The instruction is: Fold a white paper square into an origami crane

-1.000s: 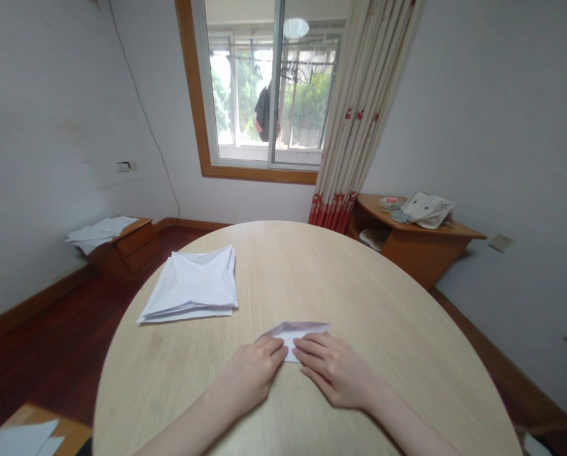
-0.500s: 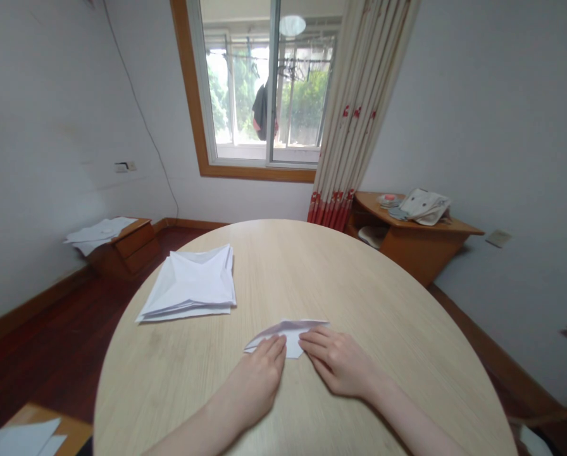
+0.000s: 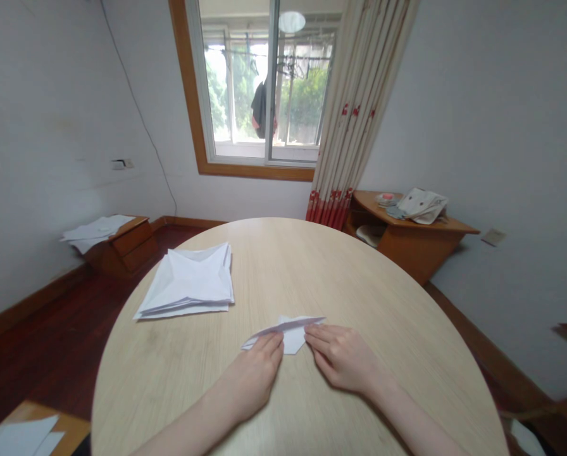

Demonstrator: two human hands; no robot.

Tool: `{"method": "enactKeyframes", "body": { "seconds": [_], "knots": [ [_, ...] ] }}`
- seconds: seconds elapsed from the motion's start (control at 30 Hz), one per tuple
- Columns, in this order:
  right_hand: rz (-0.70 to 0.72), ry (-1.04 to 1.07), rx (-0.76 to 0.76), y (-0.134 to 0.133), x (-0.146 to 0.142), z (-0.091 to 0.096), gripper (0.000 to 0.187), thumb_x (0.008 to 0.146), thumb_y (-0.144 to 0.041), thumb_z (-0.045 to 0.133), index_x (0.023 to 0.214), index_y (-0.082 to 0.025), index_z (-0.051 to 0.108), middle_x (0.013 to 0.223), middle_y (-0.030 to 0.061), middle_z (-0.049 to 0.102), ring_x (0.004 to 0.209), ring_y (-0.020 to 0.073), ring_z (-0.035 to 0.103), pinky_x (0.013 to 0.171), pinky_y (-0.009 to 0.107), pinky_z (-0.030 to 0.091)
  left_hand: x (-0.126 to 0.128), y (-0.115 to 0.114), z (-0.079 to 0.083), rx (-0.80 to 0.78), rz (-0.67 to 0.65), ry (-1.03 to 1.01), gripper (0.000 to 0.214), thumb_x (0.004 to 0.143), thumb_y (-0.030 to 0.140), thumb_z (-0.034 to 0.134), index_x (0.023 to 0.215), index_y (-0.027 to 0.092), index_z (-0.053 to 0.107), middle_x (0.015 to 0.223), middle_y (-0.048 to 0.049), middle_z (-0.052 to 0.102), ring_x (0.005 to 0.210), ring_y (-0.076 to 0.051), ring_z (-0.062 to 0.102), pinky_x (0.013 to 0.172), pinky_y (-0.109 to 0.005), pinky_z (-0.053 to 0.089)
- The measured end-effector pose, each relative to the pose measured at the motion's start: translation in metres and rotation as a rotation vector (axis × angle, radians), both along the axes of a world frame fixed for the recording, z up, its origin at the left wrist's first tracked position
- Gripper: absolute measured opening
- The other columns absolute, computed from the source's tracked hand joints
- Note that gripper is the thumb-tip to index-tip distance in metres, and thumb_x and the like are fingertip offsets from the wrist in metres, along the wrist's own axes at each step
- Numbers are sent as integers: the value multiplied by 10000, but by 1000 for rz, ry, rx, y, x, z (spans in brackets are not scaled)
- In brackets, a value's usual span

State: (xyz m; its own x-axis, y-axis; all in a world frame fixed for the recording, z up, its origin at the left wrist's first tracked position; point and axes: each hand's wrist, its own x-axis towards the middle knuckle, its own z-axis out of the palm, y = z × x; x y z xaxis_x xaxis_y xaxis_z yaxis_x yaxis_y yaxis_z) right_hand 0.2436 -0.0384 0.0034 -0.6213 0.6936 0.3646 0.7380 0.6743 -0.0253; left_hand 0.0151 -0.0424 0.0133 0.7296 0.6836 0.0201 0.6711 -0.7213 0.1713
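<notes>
A small folded sheet of white paper [image 3: 292,342] lies on the round table near its middle, with a long flap raised along its far side and a small peak showing behind it. My left hand [image 3: 256,367] is at the paper's left part, fingers pressed together on it. At the right end, the fingers of my right hand [image 3: 338,354] close on the flap's edge. Both thumbs are largely hidden, as is the paper under the fingers. To the far left of my hands rests a stack of folded white paper [image 3: 188,278].
The round wooden table [image 3: 359,278] has its curved edge all about. A small cabinet [image 3: 131,244] with papers stands at the left wall. Behind to the right is a wooden desk [image 3: 407,247] with a cloth bag [image 3: 423,206]. More loose sheets [image 3: 18,437] lie at lower left.
The flap of the folded paper has tipped nearer to me, and a peak now shows behind it. My right hand has shifted slightly right, away from my left hand. The paper stack stays put.
</notes>
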Motion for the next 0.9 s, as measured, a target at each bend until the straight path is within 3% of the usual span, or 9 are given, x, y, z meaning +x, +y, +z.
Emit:
{"method": "enactKeyframes", "body": {
  "seconds": [0.3,0.5,0.9],
  "knots": [
    [59,22,164,0,-6,-2,312,871,-107,429,1084,-132,655,1048,122,713,980,217,646,843,344,520,-1,3,3,-12,-2,25,475,859,17,373,1313,81,494,1403,-145,484,1278,-271,468,1027,-376,431],
    [111,32,281,-2,-14,3,329,877,-37,373,1053,-120,638,976,115,705,888,214,615,783,351,490,-2,5,6,-7,-53,-68,362,887,53,386,1181,128,585,1290,-117,585,1181,-241,549,963,-353,473],
    [-164,122,396,-3,-29,4,344,902,-122,385,1175,-89,591,1153,144,650,1101,255,513,970,392,352,-6,14,-8,20,-117,-217,275,912,73,407,987,194,642,999,-57,671,941,-174,628,829,-264,482]
  ]
}}
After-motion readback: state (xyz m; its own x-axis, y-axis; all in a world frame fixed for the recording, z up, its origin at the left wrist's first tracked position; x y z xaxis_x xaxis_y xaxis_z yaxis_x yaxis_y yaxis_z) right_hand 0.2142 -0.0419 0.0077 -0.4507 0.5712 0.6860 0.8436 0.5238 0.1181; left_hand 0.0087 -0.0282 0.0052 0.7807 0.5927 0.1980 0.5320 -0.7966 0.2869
